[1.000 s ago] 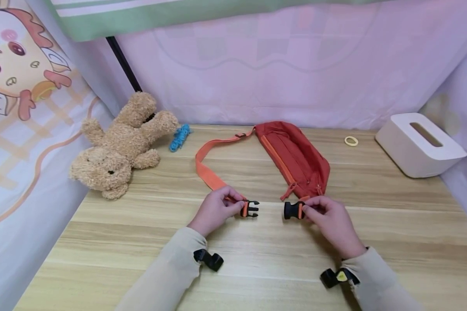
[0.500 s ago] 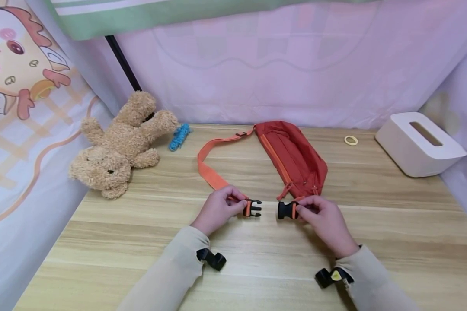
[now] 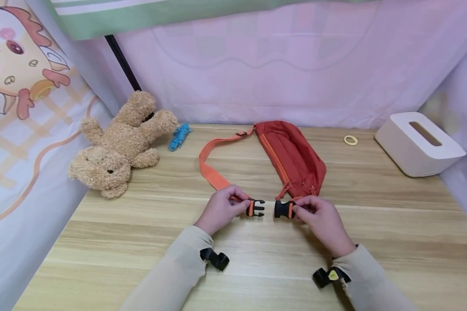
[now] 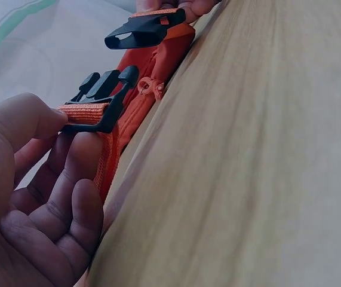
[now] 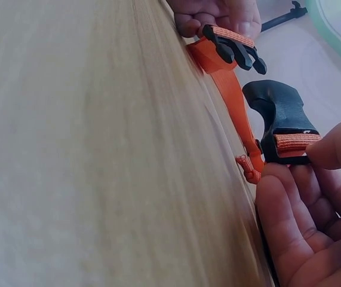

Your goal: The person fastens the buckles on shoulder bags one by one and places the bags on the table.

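Observation:
A red waist bag (image 3: pixel 292 157) lies on the wooden table, its orange strap (image 3: pixel 208 166) looping out to the left. My left hand (image 3: pixel 222 209) pinches the pronged buckle half (image 3: pixel 257 208) at the strap's end, thumb on the orange webbing. With thumb and fingers my right hand (image 3: pixel 323 220) pinches the black socket buckle half (image 3: pixel 283 209), joined to the bag's near end. The two halves face each other, apart by a small gap. In the left wrist view the socket's opening (image 4: pixel 122 40) points toward the prongs (image 4: pixel 107 84).
A plush teddy bear (image 3: pixel 118 144) lies at the left, beside a bundle of blue cord (image 3: pixel 179 137). Toward the back right are a pale yellow ring (image 3: pixel 350 140) and a white tissue box (image 3: pixel 420 144). Fabric walls (image 3: pixel 257 86) border the table.
Both hands have moved toward each other, the right one farther, so the gap between the buckle halves has narrowed. The bag's near end has shifted slightly left.

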`<move>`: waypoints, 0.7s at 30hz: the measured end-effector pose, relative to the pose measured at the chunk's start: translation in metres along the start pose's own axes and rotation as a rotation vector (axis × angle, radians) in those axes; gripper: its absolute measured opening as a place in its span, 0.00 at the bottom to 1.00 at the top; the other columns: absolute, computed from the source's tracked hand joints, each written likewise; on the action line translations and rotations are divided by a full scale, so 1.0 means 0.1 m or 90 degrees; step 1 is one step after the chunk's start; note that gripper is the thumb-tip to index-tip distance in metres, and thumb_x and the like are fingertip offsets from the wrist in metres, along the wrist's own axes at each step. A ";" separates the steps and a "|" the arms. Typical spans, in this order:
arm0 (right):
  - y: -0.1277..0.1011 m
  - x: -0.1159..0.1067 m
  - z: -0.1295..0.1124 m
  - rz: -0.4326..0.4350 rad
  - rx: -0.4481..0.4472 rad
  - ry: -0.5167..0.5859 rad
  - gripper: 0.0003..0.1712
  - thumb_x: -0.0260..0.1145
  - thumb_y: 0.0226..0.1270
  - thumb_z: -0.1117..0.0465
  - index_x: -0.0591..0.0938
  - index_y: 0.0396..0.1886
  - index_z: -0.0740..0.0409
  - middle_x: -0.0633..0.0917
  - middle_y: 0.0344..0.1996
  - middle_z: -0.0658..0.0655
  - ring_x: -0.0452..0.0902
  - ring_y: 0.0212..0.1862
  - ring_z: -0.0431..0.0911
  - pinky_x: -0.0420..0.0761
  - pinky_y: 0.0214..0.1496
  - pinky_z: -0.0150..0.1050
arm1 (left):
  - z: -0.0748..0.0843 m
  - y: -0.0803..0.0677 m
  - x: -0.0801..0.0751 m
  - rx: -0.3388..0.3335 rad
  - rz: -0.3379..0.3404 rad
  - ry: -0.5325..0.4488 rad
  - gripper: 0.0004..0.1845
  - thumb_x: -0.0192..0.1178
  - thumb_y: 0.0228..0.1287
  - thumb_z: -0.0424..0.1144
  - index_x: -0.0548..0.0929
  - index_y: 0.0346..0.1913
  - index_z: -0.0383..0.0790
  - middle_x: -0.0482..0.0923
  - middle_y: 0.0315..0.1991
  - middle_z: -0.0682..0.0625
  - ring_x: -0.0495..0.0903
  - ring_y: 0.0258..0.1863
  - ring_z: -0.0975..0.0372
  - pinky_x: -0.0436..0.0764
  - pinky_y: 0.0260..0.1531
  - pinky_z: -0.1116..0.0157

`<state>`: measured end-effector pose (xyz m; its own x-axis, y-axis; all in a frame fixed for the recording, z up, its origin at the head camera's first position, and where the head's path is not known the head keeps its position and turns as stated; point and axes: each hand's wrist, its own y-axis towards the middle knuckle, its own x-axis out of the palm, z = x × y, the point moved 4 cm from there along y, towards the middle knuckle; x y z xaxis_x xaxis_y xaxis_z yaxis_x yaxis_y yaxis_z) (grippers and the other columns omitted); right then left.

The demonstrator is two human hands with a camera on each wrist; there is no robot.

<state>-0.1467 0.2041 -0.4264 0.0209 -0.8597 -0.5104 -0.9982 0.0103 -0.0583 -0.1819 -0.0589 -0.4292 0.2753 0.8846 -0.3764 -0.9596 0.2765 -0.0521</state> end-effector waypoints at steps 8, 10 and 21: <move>-0.01 0.01 -0.02 -0.008 0.012 0.020 0.07 0.67 0.69 0.65 0.84 0.42 0.64 0.86 0.31 0.57 0.83 0.33 0.46 0.84 0.34 0.36 | 0.02 0.01 0.04 -0.006 -0.005 -0.008 0.03 0.67 0.66 0.36 0.83 0.39 0.45 0.84 0.38 0.53 0.82 0.32 0.61 0.82 0.29 0.62; -0.01 0.02 -0.03 -0.012 0.013 0.023 0.07 0.67 0.69 0.65 0.84 0.43 0.64 0.86 0.32 0.58 0.83 0.33 0.46 0.84 0.34 0.36 | 0.03 0.01 0.05 -0.004 -0.004 -0.010 0.03 0.67 0.66 0.36 0.84 0.39 0.45 0.84 0.38 0.53 0.83 0.32 0.61 0.82 0.30 0.62; -0.01 0.06 -0.06 -0.011 0.019 0.049 0.08 0.68 0.68 0.64 0.84 0.42 0.65 0.85 0.32 0.58 0.83 0.32 0.46 0.83 0.34 0.35 | 0.05 0.02 0.10 -0.003 -0.004 -0.025 0.03 0.68 0.66 0.36 0.83 0.39 0.45 0.84 0.38 0.53 0.83 0.33 0.61 0.83 0.31 0.63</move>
<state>-0.1460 0.1965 -0.4244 0.0322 -0.8965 -0.4419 -0.9957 0.0096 -0.0919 -0.1807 -0.0478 -0.4287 0.2831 0.8968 -0.3402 -0.9581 0.2804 -0.0581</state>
